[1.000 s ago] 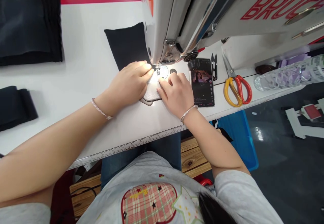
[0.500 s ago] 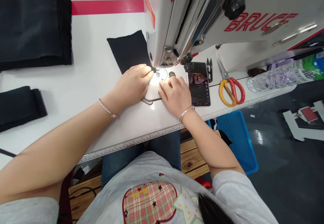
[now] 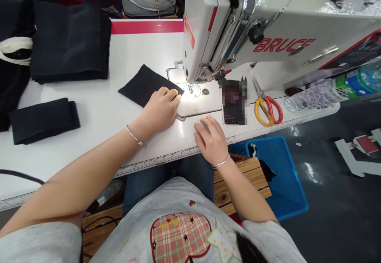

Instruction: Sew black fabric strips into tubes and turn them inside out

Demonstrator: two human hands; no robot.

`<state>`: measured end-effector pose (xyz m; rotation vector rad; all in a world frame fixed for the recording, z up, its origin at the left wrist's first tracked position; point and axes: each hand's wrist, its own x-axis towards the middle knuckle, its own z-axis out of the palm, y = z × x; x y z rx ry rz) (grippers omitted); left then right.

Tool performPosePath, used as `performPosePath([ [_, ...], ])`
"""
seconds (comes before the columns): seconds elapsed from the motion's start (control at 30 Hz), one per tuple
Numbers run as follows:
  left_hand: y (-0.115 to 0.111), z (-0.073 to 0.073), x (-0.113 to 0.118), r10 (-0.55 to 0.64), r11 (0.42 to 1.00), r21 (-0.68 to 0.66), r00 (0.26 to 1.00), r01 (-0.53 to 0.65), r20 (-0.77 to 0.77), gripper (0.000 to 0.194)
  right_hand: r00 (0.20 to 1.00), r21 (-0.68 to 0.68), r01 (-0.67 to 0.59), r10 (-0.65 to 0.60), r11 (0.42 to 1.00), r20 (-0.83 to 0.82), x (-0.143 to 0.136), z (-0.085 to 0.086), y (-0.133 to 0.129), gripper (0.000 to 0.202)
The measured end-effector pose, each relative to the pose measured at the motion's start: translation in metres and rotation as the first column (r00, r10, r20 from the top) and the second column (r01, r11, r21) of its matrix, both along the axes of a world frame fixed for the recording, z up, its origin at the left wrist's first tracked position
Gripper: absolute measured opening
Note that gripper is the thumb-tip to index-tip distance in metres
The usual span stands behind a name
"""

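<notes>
Now left hand [image 3: 159, 110] on black cloth [image 3: 143, 84] (long axis toward needle).

Table [image 3: 98, 108]: white top, ruler strip along near edge, pink band at far edge.
Centre: sewing machine [image 3: 268, 37]; black fabric piece [image 3: 143, 84] left of the needle.
Upper left: stacked dark fabric [image 3: 68, 45].
Left: folded black strip [image 3: 44, 120].
Right: phone [image 3: 234, 102], scissors [image 3: 266, 106], thread snips [image 3: 244, 81], plastic bottle [image 3: 324, 92].

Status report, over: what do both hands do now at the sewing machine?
Left hand flat on black cloth piece beside the needle. Right hand open, resting on table edge, holding nothing. Phone and scissors lie right, clear.
</notes>
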<state>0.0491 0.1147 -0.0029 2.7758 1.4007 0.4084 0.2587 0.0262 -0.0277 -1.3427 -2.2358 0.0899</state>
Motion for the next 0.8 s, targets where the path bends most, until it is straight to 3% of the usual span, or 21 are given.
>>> performPosePath([
  [0.2, -0.050, 0.009, 0.007, 0.041, 0.994, -0.108, 0.998, -0.035, 0.057, 0.037, 0.979, -0.016, 0.009, -0.013, 1.000, -0.202, -0.003, -0.003, -0.041, 0.023],
  [0.37, -0.103, 0.011, 0.015, 0.020, 0.982, -0.190, 0.991, 0.005, 0.133, 0.038, 0.903, -0.031, 0.031, -0.042, 0.999, -0.428, -0.013, -0.002, -0.073, 0.025],
  [0.53, -0.125, 0.020, 0.011, 0.053, 0.979, -0.202, 0.959, 0.004, 0.278, 0.031, 0.815, -0.220, -0.018, -0.113, 0.975, -0.568, -0.025, 0.002, -0.086, 0.023],
  [0.6, -0.126, 0.025, 0.003, 0.109, 0.987, -0.148, 0.946, -0.066, 0.306, 0.029, 0.776, -0.325, -0.040, -0.176, 0.945, -0.606, -0.028, 0.002, -0.088, 0.021],
  [0.7, -0.124, 0.027, -0.017, 0.276, 0.961, -0.065, 0.918, -0.268, 0.285, 0.029, 0.685, -0.480, -0.104, -0.287, 0.871, -0.670, -0.031, 0.002, -0.088, 0.018],
  [0.8, -0.123, 0.023, -0.041, 0.448, 0.894, -0.134, 0.866, -0.428, 0.223, 0.035, 0.562, -0.589, -0.207, -0.398, 0.781, -0.725, -0.034, 0.001, -0.088, 0.019],
])
